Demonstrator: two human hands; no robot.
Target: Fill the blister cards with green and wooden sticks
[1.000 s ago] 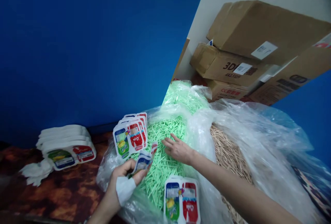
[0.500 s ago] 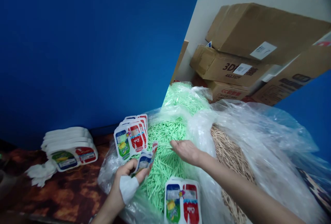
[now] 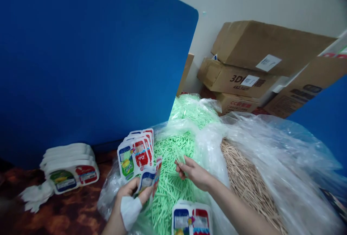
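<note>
My left hand [image 3: 132,195], with a white wrap [image 3: 130,209] round its thumb side, is closed on a bent printed packet [image 3: 148,180] with blue and red panels. My right hand [image 3: 195,172] pinches a small bundle of thin green sticks [image 3: 180,157]. Below it lies a large heap of the same green sticks [image 3: 168,188] in a clear plastic bag. Beside my left hand, a fanned stack of Sprite and Cola packets [image 3: 135,157] rests on the bag. More such packets [image 3: 191,218] lie at the bottom edge, partly cut off.
Thin brown sticks [image 3: 248,180] fill another clear bag [image 3: 282,155] on the right. White-backed packets [image 3: 72,173] are stacked at left beside crumpled white tissue [image 3: 38,195]. A blue panel [image 3: 94,58] stands behind, and cardboard boxes [image 3: 260,47] are piled at back right.
My right hand has gone from flat fingers over the heap to pinching a bundle of green sticks. The packet stays in my left hand. The view has tilted up slightly.
</note>
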